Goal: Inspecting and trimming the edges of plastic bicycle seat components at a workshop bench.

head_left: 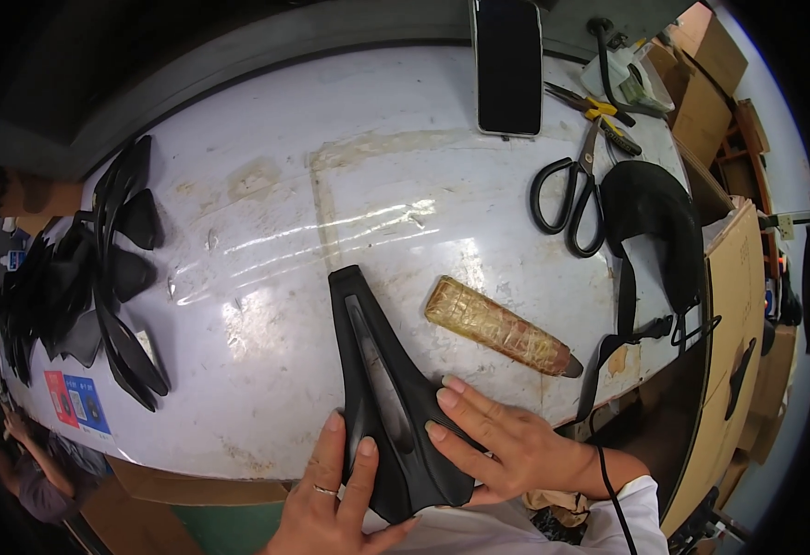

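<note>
A black bicycle saddle (421, 472) lies on the white tabletop at the near edge, its narrow nose pointing away from me and a long slot running down its middle. My left hand (326, 504) grips the wide rear end from the left, fingers bent over its top and a ring on one finger. From the right, my right hand (502, 444) holds the saddle's side, fingertips on the upper surface and thumb low at the edge. Just beyond that hand lies a tape-wrapped handle (497, 326) with a short dark tip, touched by neither hand.
Black-handled scissors (571, 199), yellow-handled pliers (599, 109) and a phone (508, 69) lie at the far right. A black strapped piece (659, 222) sits near a cardboard box (724, 342). Black saddle-like pieces (113, 277) pile up left. Another person (49, 476) is at the lower left.
</note>
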`<state>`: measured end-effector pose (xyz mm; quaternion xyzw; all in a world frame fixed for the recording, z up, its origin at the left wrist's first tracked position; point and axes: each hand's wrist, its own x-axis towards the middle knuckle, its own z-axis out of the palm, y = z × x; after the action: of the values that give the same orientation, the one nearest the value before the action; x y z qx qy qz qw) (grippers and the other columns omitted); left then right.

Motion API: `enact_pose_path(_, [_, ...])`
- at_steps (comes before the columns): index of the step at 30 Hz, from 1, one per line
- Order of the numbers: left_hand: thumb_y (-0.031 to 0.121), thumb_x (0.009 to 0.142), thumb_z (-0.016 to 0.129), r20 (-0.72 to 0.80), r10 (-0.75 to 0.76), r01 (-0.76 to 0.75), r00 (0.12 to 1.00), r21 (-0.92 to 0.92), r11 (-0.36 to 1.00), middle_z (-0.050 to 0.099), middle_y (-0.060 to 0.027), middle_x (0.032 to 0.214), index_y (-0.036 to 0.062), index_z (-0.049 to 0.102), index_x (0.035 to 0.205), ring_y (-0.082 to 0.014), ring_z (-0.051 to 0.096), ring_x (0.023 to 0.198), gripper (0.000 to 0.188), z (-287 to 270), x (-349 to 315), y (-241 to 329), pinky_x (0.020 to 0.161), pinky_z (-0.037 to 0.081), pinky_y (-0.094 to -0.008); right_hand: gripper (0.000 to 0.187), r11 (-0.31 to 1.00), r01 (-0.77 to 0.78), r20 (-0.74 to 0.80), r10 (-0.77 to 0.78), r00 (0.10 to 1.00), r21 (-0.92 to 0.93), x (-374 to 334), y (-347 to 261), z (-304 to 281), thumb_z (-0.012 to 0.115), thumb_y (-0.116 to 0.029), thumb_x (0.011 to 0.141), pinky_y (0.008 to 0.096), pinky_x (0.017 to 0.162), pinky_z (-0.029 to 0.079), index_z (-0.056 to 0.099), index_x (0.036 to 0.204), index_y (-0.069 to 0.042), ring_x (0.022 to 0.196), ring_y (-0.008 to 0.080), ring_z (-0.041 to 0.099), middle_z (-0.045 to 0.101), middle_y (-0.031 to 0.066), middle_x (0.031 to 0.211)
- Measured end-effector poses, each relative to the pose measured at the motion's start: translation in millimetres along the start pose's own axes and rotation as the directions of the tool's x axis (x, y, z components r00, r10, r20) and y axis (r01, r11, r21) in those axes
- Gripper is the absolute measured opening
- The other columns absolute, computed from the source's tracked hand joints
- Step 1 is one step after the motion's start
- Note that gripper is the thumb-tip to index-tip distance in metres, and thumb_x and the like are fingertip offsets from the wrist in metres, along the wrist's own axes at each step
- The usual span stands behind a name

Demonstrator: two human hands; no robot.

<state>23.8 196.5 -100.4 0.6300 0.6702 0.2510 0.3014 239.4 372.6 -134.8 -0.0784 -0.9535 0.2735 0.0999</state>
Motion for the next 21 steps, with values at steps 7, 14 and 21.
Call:
enact_pose_path(7, [0.042, 0.089, 0.075, 0.077, 0.025, -0.034, 0.997, 0.112, 0.993, 0.02, -0.0422, 0.159, -0.0048, 0.024, 0.16, -0.0611, 0.026, 0.146, 0.099, 4.3, 0.1, 2.4, 0.114, 0.04, -0.0573, 0.066, 1.0, 0.015, 0.031, -0.014, 0.999, -0.028, 3.3, -3.3, -4.3, 0.056, -0.049, 0.097, 0.04, 0.097, 0.058, 0.06, 0.136, 0.005, 0.136, 0.0451, 0.054, 0.05, 0.0328, 0.147])
enact_pose_path(14, [0.034, 0.086, 0.078, -0.051, 0.036, -0.03, 0.998, 0.115, 0.993, 0.043, -0.039, 0.149, -0.0107, 0.043, 0.148, -0.0484, 0.052, 0.136, 0.085, 10.4, 1.2, -7.5, 0.108, 0.049, -0.0459, 0.069, 1.0, -0.001, -0.037, 0.001, 0.999, 0.016, 0.4, -4.6, -0.9, 0.056, -0.052, 0.098, 0.0415, 0.098, 0.057, 0.06, 0.134, 0.007, 0.134, 0.0461, 0.055, 0.052, 0.0328, 0.145])
enact_pose_path(21, [0.023, 0.106, 0.056, 0.159, -0.538, 0.274, 0.828, -0.951, 0.14, 0.069, -0.0216, 0.125, -0.0078, 0.054, 0.14, -0.0278, 0.071, 0.107, 0.046, 2.5, -2.8, -32.7, 0.094, 0.057, -0.0378, 0.066, 0.961, 0.165, -0.088, -0.148, 0.985, 0.223, -22.4, -11.7, 0.5, 0.053, -0.052, 0.101, 0.0413, 0.098, 0.059, 0.063, 0.131, 0.006, 0.132, 0.0441, 0.057, 0.056, 0.0309, 0.14])
